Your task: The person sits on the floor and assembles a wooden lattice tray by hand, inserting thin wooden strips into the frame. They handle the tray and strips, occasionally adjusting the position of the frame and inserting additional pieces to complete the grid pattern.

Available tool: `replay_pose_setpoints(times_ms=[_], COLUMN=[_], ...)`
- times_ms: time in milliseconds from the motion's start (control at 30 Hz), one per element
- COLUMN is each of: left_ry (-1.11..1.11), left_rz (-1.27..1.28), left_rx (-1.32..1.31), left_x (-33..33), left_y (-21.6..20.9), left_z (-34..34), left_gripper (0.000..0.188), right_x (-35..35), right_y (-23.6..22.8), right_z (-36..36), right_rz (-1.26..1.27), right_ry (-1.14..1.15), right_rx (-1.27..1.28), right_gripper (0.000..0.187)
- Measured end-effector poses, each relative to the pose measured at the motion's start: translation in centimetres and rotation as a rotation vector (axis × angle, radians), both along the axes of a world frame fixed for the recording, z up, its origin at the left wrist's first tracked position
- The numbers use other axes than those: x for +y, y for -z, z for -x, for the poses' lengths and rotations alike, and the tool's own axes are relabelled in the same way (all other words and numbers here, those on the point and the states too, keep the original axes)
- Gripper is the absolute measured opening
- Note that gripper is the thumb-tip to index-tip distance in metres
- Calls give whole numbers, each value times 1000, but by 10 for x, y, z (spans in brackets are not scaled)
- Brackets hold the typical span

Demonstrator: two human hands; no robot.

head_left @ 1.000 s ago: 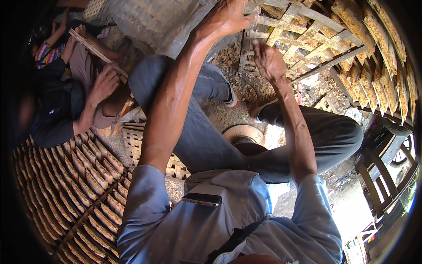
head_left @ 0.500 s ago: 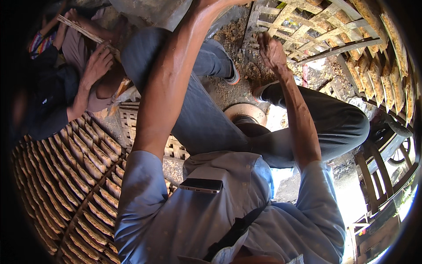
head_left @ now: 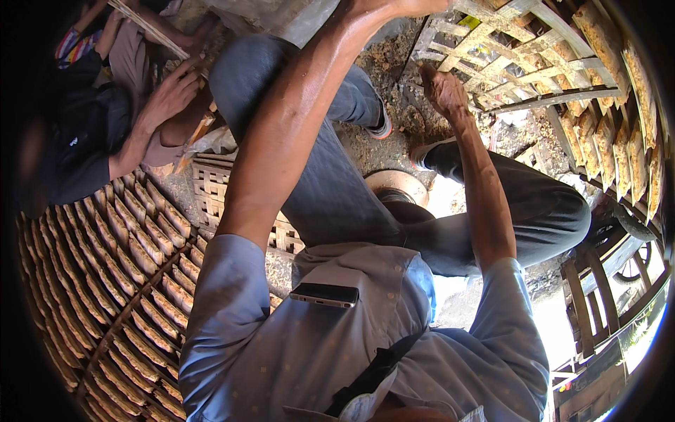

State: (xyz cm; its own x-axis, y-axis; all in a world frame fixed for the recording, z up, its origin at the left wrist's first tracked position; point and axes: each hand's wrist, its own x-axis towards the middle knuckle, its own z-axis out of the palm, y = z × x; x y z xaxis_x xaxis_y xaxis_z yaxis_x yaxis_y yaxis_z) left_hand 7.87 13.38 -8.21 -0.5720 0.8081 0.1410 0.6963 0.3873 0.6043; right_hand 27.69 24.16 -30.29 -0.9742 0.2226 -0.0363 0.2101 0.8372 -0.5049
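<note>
Slabs (head_left: 143, 254) already line the rack (head_left: 151, 281); at the lattice (head_left: 471, 39) near left hand (head_left: 416, 6) and right hand (head_left: 448, 94), remaining work and both grips I cannot tell.

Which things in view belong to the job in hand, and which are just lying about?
Seemingly in use:
pale woven bamboo lattice panel, nearest the left hand and right hand

Seemingly unused:
black rectangular phone
round tan disc

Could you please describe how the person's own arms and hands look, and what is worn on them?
The left arm and right arm come from short, light blue-grey sleeves, bare below. No watch or bracelet shows. The right hand is ungloved; the left hand, partly cut by the picture's top edge, also looks ungloved.
</note>
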Motion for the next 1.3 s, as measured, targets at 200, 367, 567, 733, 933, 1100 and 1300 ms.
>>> replay_pose_setpoints(times_ms=[200,367,567,733,933,1100,1300], left_ry=[-50,-37,18,58,78,-10,-4], left_rz=[-83,9,-176,13,60,-72,-124], left_rx=[29,-125,-82,-27,1,-91,-44], left_x=[-12,-14,-10,6,3,12,23], left_y=[15,1,24,3,-2,34,50], left_z=[-1,-9,-4,-6,-12,-14,-14], left_gripper=[40,36,34,29,31,36,35], right_x=[-2,-17,-30,-9,-12,15,16], right_y=[58,17,21,26,20,42,61], right_z=[-9,-4,-3,6,-8,-9,11], right_rz=[-42,-93,115,99,26,140,165], right_ry=[-105,-91,36,106,9,50,-205], right_rx=[167,168,64,76,86,-164,-84], right_gripper=[23,30,24,24,37,40,40])
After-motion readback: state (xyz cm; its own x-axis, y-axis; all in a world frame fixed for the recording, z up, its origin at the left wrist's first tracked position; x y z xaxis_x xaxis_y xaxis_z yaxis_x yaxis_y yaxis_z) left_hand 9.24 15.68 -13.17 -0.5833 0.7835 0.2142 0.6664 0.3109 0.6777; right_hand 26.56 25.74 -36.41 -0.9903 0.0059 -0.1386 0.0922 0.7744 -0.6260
